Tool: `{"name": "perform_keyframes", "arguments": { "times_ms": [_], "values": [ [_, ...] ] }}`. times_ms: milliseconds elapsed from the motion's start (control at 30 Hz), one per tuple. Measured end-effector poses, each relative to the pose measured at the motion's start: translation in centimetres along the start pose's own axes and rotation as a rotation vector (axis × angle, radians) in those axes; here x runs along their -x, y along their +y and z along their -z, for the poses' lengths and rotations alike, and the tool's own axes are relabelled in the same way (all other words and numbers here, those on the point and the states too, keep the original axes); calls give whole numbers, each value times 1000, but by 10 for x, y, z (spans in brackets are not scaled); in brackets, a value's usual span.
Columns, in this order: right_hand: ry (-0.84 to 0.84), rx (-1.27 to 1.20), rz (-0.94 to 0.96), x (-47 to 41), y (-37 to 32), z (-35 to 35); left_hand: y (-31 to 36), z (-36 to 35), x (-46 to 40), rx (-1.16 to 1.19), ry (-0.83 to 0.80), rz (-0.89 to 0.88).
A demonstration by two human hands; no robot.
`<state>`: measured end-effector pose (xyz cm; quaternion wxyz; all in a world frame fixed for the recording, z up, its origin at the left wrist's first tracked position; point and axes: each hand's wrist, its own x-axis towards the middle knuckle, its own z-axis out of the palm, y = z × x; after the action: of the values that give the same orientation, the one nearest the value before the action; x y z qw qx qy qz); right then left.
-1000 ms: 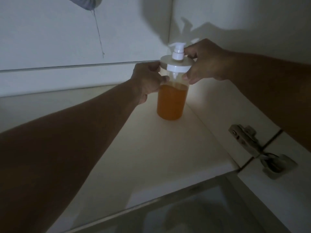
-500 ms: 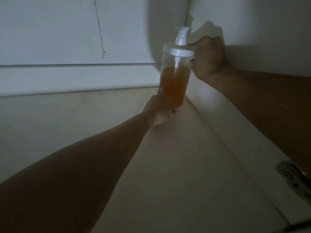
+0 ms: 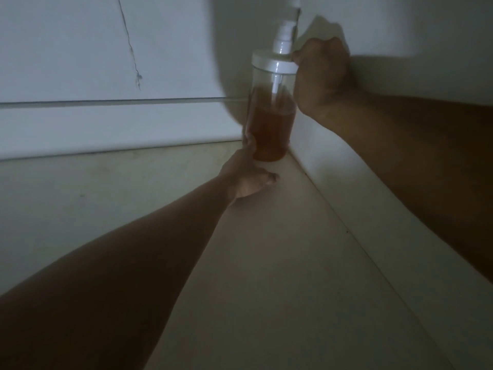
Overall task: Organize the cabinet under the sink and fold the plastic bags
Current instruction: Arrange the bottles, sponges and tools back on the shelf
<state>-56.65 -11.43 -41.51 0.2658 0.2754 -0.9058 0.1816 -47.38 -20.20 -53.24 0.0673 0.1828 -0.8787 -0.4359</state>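
A clear pump bottle (image 3: 272, 124) half full of orange liquid, with a white lid and pump head, stands in the back right corner of the dim cabinet. My right hand (image 3: 321, 76) grips the rim of the white lid from the right, fingers curled. My left hand (image 3: 249, 177) sits at the bottle's base, thumb up against its lower left side and the other fingers curled under the bottom. Whether the bottle rests on the cabinet floor or hangs just above it is hard to tell.
The pale cabinet floor (image 3: 266, 276) stretches toward me. A white back wall (image 3: 106, 124) carries a horizontal seam and a thin dark crack (image 3: 130, 49). The right side wall (image 3: 400, 196) runs close beside the bottle.
The bottle has gone from the front part of the floor back into the corner. My left hand dropped from the lid to the base. The view has pushed deeper inside.
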Motion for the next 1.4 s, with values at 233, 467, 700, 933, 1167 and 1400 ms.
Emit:
{"name": "perform_keyframes", "arguments": {
  "times_ms": [233, 467, 700, 933, 1167, 1400],
  "values": [
    [-55, 47, 39, 15, 2, 12, -2, 6, 23, 289, 43, 59],
    [-75, -139, 43, 83, -1, 31, -10, 27, 107, 330, 13, 125],
    [-282, -299, 150, 160, -16, 79, 12, 50, 205, 61, 40, 157],
    [-748, -539, 167, 265, -7, 154, 45, 31, 326, -10, -71, 157],
    [-1201, -376, 99, 370, 46, 188, 28, -12, 403, -263, -430, 182],
    [-1153, -378, 126, 458, 54, 135, -15, -84, 420, -664, -431, 242]
  ]
}}
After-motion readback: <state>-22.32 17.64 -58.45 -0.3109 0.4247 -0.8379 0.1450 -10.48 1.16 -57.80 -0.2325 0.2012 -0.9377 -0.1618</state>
